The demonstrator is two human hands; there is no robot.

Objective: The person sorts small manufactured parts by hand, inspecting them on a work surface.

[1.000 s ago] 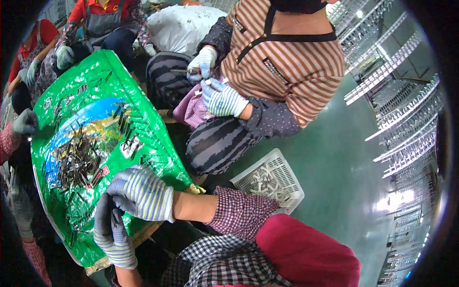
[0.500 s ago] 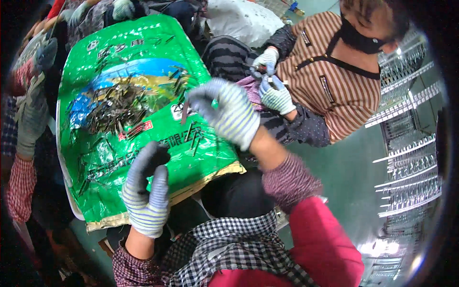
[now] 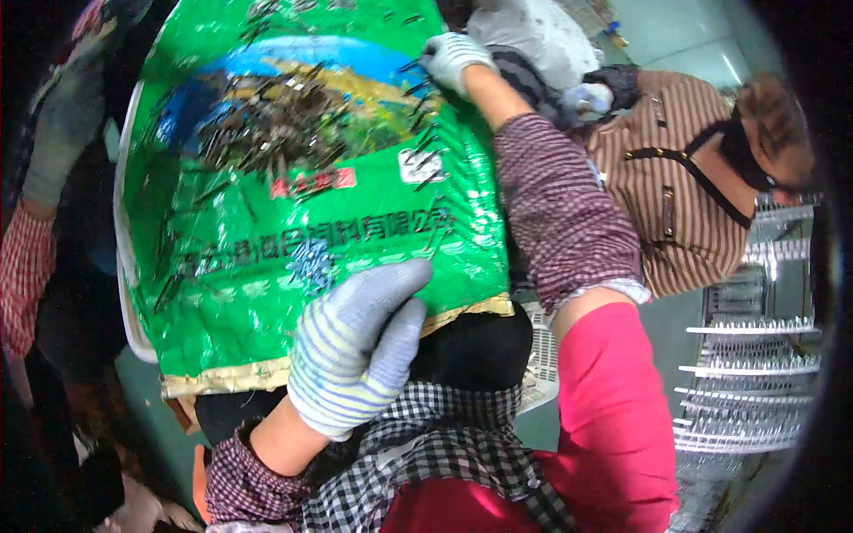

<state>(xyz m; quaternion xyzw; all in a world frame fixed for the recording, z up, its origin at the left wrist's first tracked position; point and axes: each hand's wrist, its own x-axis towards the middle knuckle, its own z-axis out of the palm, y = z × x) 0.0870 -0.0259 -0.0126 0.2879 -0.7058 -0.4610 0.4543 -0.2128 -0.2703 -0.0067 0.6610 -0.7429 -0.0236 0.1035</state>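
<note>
Several dark strips slant just nearside of the curled right hand, grip unclear, on the green sack's right, left hand wide over its front edge.

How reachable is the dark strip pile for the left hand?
Likely yes: the left hand is open over the green printed sack, and no other hand blocks its way to the dark strip pile.

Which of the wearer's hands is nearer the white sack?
The right hand, just left of the white sack; the left hand is farther off, over the near part of the green sheet.
</note>
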